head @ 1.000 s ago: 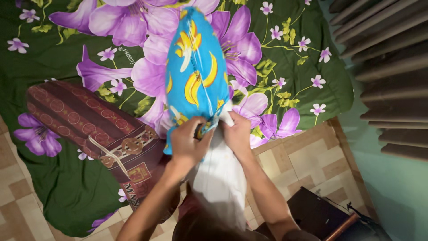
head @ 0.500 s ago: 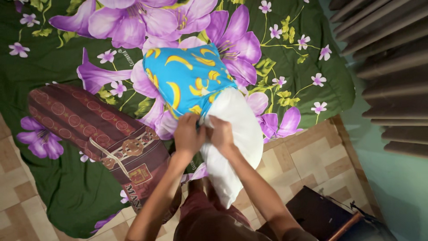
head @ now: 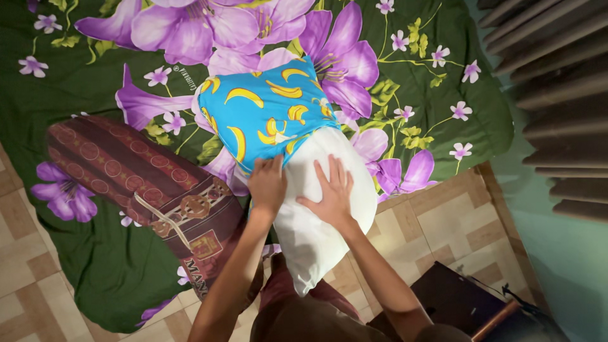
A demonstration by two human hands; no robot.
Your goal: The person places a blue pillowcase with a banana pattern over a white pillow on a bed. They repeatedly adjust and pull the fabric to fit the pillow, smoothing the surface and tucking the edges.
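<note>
Your left hand (head: 267,183) clamps its grip on the edge of the blue banana-print pillowcase (head: 266,117); your right hand (head: 330,193) lies flat, fingers apart, on the white pillow (head: 316,234).

This is a home, most likely a bedroom or sleeping corner. A green bedsheet (head: 95,266) printed with large purple flowers lies spread over a mattress at twelve o'clock, low on a tan patterned tile floor (head: 443,221). A maroon bolster (head: 145,183) with a drawstring end rests at nine o'clock. At three o'clock hang what seem to be slatted blinds (head: 557,95), though the light there is dim.
</note>
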